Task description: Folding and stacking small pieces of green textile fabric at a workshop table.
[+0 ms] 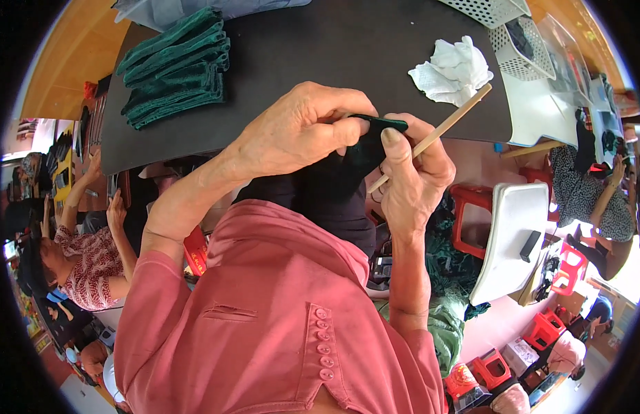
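A small dark green velvet piece [377,124] is stretched between my hands, just off the table's near edge. My left hand [303,131] pinches one end between thumb and curled fingers. On the other side, the thumb and fingers of my right hand [418,165] press the piece's edge. A thin wooden stick [452,121] also passes slantwise through my right hand, its long end pointing up and right. Part of the cloth and the stick's lower length are hidden behind the fingers.
Folded green velvet pieces [175,72] lie stacked on the dark table [320,52] at the left. A crumpled white cloth [452,71] and white perforated baskets [524,55] are at the right. Red stools [470,219] and a white board [510,238] stand beside me. Co-workers sit at both sides.
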`<act>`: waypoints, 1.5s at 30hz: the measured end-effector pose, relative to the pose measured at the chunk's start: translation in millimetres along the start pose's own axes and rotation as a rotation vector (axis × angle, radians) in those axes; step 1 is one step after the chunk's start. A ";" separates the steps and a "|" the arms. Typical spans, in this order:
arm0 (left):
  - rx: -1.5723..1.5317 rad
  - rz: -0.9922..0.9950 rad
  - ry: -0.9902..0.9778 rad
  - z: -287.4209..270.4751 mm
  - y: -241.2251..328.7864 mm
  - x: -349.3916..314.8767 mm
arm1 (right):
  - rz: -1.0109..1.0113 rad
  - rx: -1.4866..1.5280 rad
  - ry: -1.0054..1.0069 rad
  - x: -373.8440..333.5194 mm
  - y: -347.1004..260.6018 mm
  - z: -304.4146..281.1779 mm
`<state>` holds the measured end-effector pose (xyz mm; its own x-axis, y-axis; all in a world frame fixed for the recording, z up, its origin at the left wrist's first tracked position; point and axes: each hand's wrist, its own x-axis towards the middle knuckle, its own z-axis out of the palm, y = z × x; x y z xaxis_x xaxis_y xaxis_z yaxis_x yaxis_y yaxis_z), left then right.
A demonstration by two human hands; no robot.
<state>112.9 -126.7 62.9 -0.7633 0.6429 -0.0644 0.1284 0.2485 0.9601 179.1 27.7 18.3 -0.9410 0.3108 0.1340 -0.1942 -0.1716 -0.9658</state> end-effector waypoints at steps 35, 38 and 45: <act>-0.664 -0.025 0.024 2.2 -33.8 2.2 | 0.200 0.416 -0.072 36.2 -3.2 -26.3; -0.848 -0.065 0.091 5.6 -26.1 1.3 | 0.234 0.406 -0.125 24.7 3.1 -20.2; -1.047 0.061 -0.099 7.8 -36.7 3.1 | 0.243 0.288 -0.194 12.0 -4.8 -6.1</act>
<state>110.7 -128.2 25.4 -0.7127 0.7013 0.0154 -0.4825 -0.5060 0.7150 170.5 38.0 23.2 -0.9984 0.0517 -0.0243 -0.0036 -0.4811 -0.8767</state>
